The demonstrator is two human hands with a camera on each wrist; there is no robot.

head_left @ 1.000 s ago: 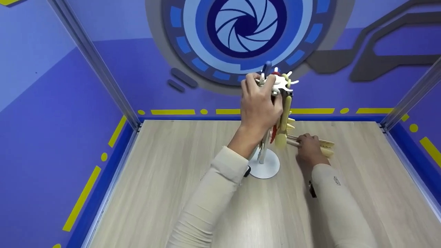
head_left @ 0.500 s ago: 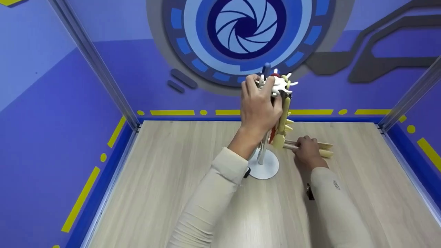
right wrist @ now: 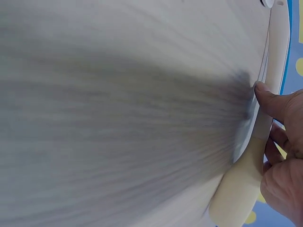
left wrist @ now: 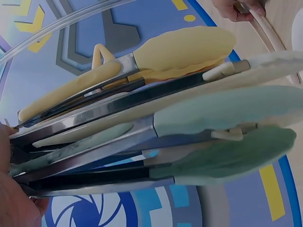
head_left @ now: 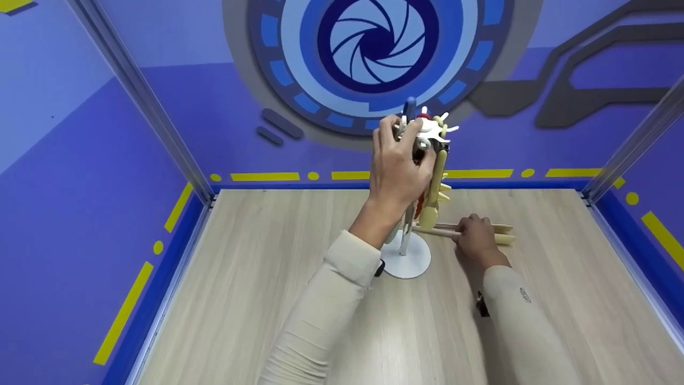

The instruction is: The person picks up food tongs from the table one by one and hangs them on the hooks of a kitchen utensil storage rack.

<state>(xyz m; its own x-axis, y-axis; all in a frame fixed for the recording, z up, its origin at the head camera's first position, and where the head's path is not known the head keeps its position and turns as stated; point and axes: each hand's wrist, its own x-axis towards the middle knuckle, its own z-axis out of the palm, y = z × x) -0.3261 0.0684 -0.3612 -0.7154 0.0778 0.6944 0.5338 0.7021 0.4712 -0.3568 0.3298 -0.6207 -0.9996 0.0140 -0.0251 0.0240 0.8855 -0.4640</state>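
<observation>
A utensil stand with a round white base (head_left: 410, 262) and a white hooked top (head_left: 429, 130) carries several hanging tongs. My left hand (head_left: 398, 163) curls its fingers over that top; what lies under the palm is hidden. The left wrist view shows yellow tongs (left wrist: 184, 49) and green tongs (left wrist: 227, 111) hanging, with that hand at their handle ends. My right hand (head_left: 475, 238) pinches pale yellow tongs (head_left: 504, 239) at the middle, low over the table right of the stand. The right wrist view shows their cream tip (right wrist: 236, 194) below the thumb. Whether they touch the table cannot be told.
The wood-grain table (head_left: 267, 267) is enclosed by blue printed panels. The back wall (head_left: 181, 107) stands close behind the stand. Metal posts (head_left: 136, 85) rise at the back corners. Red and yellow utensil parts hang beside the stand's pole.
The pale yellow tongs have shifted slightly left and toward me with my right hand; their handles now show past the hanging yellow tongs. My left hand stays on the stand's top.
</observation>
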